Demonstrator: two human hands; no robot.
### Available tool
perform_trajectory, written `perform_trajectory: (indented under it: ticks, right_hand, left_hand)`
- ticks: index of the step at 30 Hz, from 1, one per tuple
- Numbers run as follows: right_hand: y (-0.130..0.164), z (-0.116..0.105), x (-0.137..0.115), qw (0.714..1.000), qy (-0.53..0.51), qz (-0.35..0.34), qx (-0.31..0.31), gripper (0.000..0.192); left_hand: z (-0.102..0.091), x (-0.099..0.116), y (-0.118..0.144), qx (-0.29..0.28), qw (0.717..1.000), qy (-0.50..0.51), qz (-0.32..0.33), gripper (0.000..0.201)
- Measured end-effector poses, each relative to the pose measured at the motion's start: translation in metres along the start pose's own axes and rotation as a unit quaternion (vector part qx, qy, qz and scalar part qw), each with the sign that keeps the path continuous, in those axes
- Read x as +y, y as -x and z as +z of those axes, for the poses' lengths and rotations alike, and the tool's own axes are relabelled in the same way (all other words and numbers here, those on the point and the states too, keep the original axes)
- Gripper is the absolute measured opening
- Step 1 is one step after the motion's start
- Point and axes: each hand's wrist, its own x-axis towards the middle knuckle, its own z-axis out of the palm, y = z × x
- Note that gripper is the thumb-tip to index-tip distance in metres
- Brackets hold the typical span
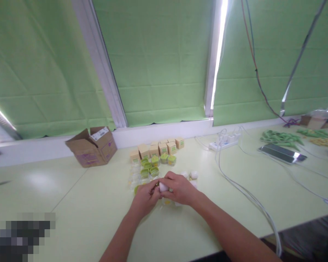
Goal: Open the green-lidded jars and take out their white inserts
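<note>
My left hand [147, 197] and my right hand [179, 187] meet over the table, fingers closed around one small white rounded piece [163, 187]. The right fingers wrap it from the right, while the left fingertips pinch at its left end. What the left fingertips grip there is too small to make out. Several similar white pieces [194, 175] lie beyond my right hand. Small green containers [154, 171] stand in rows just beyond my hands, with clear plastic pieces [135, 177] to their left. Part of the group is hidden behind my hands.
Several small tan boxes [153, 149] stand behind the green containers. An opened cardboard carton [94, 148] sits at the back left. On the right are a power strip [224, 143] with white cables [243, 193], a dark flat panel [282, 153] and green pieces [281, 137] in a pile.
</note>
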Motion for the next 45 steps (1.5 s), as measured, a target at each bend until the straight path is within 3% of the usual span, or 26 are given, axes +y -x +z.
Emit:
perform_trajectory:
  ticks: [4,7,12,16,21,23,28,33,39,45]
  right_hand:
    - [0.000,-0.003,0.003,0.999,-0.025,0.017,0.022,0.036]
    - [0.000,-0.005,0.005,0.997,-0.052,0.027,0.041,0.035]
    - [0.001,-0.007,0.002,0.995,-0.080,0.022,0.051,0.033]
    - [-0.001,-0.012,0.005,0.986,-0.110,0.054,0.115,0.036]
    - [0.000,-0.019,0.046,0.963,-0.075,0.174,0.192,0.044]
    - [0.004,-0.022,0.069,0.959,-0.024,0.200,0.198,0.036]
    - [0.021,-0.032,0.114,0.935,0.103,0.326,0.097,0.030]
    - [0.034,-0.032,0.136,0.908,0.126,0.397,0.047,0.029]
    - [0.037,-0.030,0.144,0.892,0.132,0.433,-0.012,0.035]
    - [0.037,-0.034,0.133,0.883,0.158,0.441,-0.029,0.042]
  left_hand:
    - [-0.003,-0.005,0.004,0.018,0.998,0.044,0.037,0.037]
    - [-0.002,-0.009,0.005,0.037,0.997,0.021,0.065,0.047]
    - [0.003,-0.011,0.001,0.066,0.997,-0.024,0.044,0.036]
    - [0.003,-0.014,0.000,0.081,0.996,-0.025,0.039,0.039]
    - [0.004,-0.016,0.002,0.091,0.995,-0.032,0.038,0.041]
    - [0.005,-0.017,0.002,0.088,0.995,-0.032,0.041,0.041]
    - [0.006,-0.017,0.002,0.081,0.995,-0.016,0.048,0.041]
    - [0.006,-0.017,0.003,0.080,0.996,-0.005,0.045,0.042]
    - [0.007,-0.017,0.003,0.079,0.996,-0.004,0.048,0.042]
    - [0.008,-0.017,0.003,0.079,0.995,0.035,0.047,0.041]
